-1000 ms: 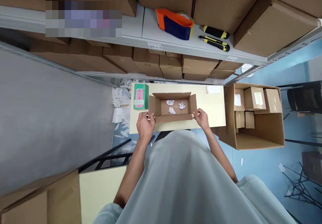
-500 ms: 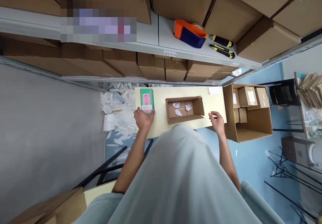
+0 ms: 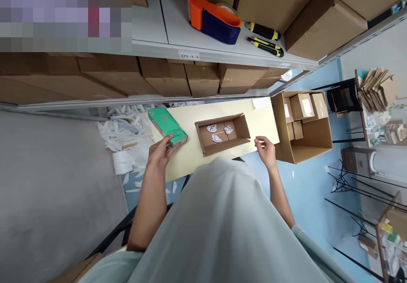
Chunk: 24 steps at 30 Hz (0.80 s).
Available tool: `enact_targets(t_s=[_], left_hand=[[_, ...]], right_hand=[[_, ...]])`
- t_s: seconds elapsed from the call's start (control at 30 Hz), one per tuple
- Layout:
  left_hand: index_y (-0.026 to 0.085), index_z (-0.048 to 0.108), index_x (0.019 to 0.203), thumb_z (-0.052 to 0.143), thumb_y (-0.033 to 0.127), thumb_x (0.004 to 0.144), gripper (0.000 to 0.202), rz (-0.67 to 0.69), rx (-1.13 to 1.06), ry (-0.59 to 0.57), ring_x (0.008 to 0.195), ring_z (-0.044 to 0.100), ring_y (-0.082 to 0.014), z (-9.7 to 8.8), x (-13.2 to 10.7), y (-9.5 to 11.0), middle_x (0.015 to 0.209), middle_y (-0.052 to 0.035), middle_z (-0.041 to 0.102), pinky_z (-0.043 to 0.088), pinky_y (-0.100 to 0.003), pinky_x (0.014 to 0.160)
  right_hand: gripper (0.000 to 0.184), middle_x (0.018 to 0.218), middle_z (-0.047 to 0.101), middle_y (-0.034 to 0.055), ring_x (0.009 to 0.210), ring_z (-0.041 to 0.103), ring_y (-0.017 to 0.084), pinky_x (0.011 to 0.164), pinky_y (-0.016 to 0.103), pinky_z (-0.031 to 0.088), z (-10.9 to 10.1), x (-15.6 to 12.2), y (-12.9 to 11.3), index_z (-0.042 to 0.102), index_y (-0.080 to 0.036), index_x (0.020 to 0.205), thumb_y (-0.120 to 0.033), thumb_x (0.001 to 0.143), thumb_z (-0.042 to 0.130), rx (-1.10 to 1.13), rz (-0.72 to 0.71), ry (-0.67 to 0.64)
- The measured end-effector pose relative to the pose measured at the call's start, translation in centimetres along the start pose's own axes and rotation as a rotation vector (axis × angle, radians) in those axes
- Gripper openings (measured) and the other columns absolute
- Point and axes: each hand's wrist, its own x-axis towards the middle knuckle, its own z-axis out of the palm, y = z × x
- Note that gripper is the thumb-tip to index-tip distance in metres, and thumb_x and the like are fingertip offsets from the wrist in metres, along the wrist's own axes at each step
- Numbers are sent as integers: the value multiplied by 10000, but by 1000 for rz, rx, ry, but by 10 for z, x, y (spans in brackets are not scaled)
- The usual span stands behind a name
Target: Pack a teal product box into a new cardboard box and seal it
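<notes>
My left hand is closed around the near end of a flat green box. The box is tilted, with its green face up, above the left part of a pale yellow table. In the middle of the table stands an open brown carton, holding several crumpled white papers. To the right of that carton, at the table's near right edge, is my right hand. Its fingers are loosely bent and a little apart, with nothing visible in them.
A large open carton with smaller boxes inside stands right of the table. A white label lies at the table's back right. On the shelf above are an orange and blue tape dispenser and box cutters. White paper scraps lie left.
My left hand has taken hold of the green box, lifted and turned it, so its green face shows instead of the side with the pink picture. My right hand stays near the table's edge.
</notes>
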Motion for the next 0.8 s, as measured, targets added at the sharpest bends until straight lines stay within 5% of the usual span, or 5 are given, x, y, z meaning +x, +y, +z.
enact_targets(t_s=[0.2, 0.37, 0.5, 0.63, 0.8], left_hand=[[243, 708, 1062, 991, 352, 629, 529, 43, -345, -244, 1175, 788, -318, -4, -69, 23, 1146, -76, 824, 721, -464, 971], [257, 640, 1210, 1045, 315, 537, 787, 249, -223, -350, 1236, 753, -298, 55, -113, 29, 1264, -75, 777, 685, -378, 959], [246, 600, 1258, 905, 204, 613, 714, 429, 141, -286, 1233, 730, -297, 98, -114, 30, 1267, -68, 737, 654, -412, 1031], [221, 599, 1315, 763, 71, 668, 684, 584, 714, -168, 1265, 716, -349, 113, -101, 33, 1342, -108, 703, 610, -472, 1111], [151, 582, 1362, 664, 22, 720, 660, 592, 1182, -169, 1309, 700, -418, 133, -77, 26, 1360, -198, 694, 544, -553, 1202]], right_hand=[[306, 1179, 859, 82, 1038, 809, 242, 913, 366, 649, 17, 42, -20, 793, -232, 1178, -460, 1049, 636, 57, -164, -238], [234, 1212, 864, 77, 1067, 826, 230, 948, 351, 656, 27, 71, -9, 805, -234, 1211, -335, 1050, 670, 52, -223, -414], [272, 1321, 846, 110, 1176, 826, 255, 1012, 379, 662, 24, 89, 14, 781, -224, 1300, -316, 1079, 651, 37, -216, -403], [319, 1404, 819, 135, 1265, 810, 261, 1101, 398, 648, 24, 103, 38, 747, -211, 1375, -251, 1083, 626, 35, -223, -414], [346, 1364, 827, 122, 1161, 831, 241, 1068, 388, 668, 35, 114, 54, 738, -210, 1399, -234, 1078, 612, 44, -282, -465]])
